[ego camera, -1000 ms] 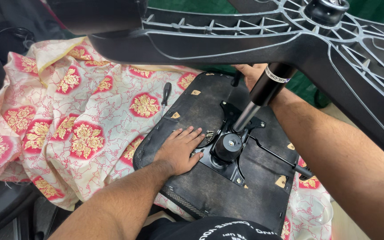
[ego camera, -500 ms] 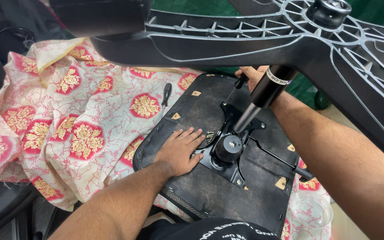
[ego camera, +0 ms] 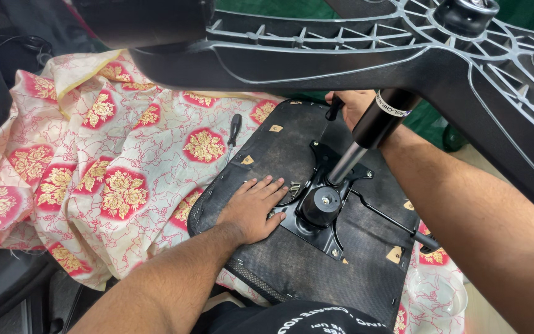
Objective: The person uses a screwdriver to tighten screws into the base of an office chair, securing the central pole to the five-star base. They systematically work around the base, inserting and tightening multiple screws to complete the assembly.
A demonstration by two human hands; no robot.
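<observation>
The upturned black chair seat point(ego camera: 292, 247) lies on a flowered cloth point(ego camera: 112, 161), its metal mechanism plate point(ego camera: 322, 204) carrying the gas cylinder point(ego camera: 366, 133) and star base point(ego camera: 353, 55) overhead. The left hand point(ego camera: 251, 207) presses flat, fingers spread, beside the plate and loose screws point(ego camera: 294, 185). The right hand point(ego camera: 356, 105), far side, seems closed around a black lever point(ego camera: 334, 108); its grip is partly hidden. This looks like fitting work on the mechanism; next calls for steady bracing. A screwdriver point(ego camera: 234, 131) lies left.

Support: surface draped in a rumpled cream cloth point(ego camera: 149, 154) with red-and-gold flowers | on cloth: upturned black chair seat point(ego camera: 292, 260), underside up | beside its far-left edge: black-handled screwdriver point(ego camera: 233, 133)
</observation>
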